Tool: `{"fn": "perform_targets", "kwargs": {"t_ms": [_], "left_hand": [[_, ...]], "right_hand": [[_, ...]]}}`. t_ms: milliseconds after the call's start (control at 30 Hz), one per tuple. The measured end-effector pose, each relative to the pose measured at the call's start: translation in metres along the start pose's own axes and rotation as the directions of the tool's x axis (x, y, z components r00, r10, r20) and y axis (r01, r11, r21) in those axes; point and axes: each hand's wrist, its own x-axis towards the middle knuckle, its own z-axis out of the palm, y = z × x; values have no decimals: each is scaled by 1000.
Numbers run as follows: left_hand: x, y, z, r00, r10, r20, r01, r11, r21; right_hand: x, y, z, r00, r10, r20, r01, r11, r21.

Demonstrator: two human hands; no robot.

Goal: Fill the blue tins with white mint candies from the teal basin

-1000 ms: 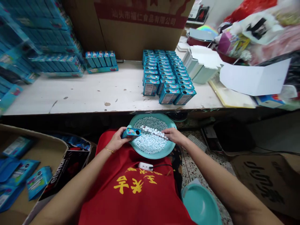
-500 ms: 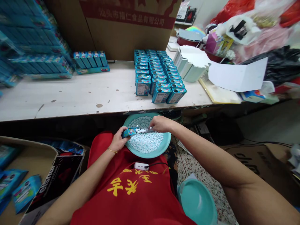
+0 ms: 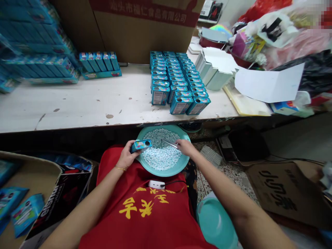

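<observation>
I see left arm extended forward, left hand (image 3: 126, 156) clamped on blue box (image 3: 141, 145), hole up, at basin's (image 3: 166, 173) left rim. Right arm reaches in, right hand (image 3: 185, 146) gripping metal scoop (image 3: 169, 143) over pale pellets (image 3: 161, 159); can't tell if tip touches.

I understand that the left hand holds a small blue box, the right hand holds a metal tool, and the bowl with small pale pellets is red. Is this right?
Not entirely: the bowl is turquoise, not red, as the head view shows. The left hand holds a small blue box, the right hand holds a metal tool, and the bowl contains small pale pellets.
</observation>
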Motion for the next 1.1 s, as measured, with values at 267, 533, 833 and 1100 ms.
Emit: {"fn": "perform_targets", "kwargs": {"t_ms": [267,533,833,1100], "left_hand": [[-5,-2,-9,996,-45,-78,37,994,-104],[-5,-7,-10,996,-16,-87,5,992,-127],[-8,0,1,997,58,-57,-59,998,-1],[-8,4,6,991,126,-38,-123,990,75]], "right_hand": [[16,-35,99,995,-67,72,62,996,68],[11,-1,72,985,-129,110,85,937,339],[-27,-24,-33,969,-246,-25,228,847,481],[-35,-76,-83,967,-254,30,255,957,-136]]}}
